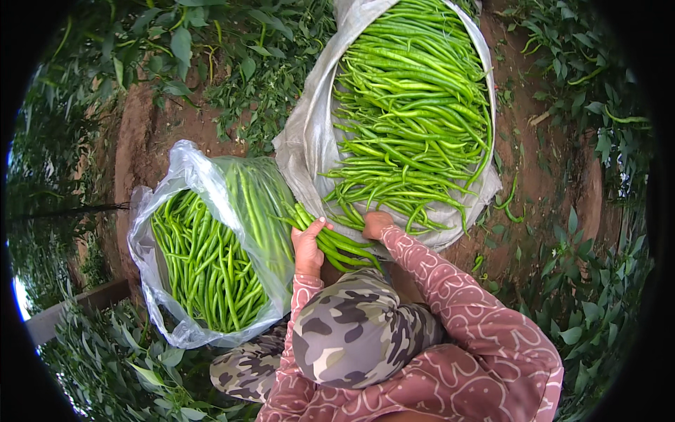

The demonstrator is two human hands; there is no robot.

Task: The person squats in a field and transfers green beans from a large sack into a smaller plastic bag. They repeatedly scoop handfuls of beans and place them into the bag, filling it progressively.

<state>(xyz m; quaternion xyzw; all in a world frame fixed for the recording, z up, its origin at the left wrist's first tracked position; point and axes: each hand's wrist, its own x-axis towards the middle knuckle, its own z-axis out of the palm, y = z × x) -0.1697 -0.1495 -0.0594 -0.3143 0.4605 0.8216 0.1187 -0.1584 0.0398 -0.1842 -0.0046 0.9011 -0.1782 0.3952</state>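
My left hand (308, 248) grips a bunch of long green chili peppers (337, 245), its thumb laid across them. Close to its right, my right hand (375, 226) is at the near edge of a large heap of green peppers (416, 116); its fingers are curled and partly hidden, so whether it holds a pepper does not show. The heap lies on an opened whitish woven sack (311, 121). At my left stands a clear plastic bag (198, 171), its mouth open towards me, with many green peppers (211, 269) packed lengthwise inside.
Leafy pepper plants (248, 58) stand at the upper left, with more plants (575, 316) on the right. A few loose peppers (509, 200) lie on the brown soil (548, 184) right of the sack. A grey beam (79, 306) is at the lower left. My camouflage-clad knee (348, 332) is below my hands.
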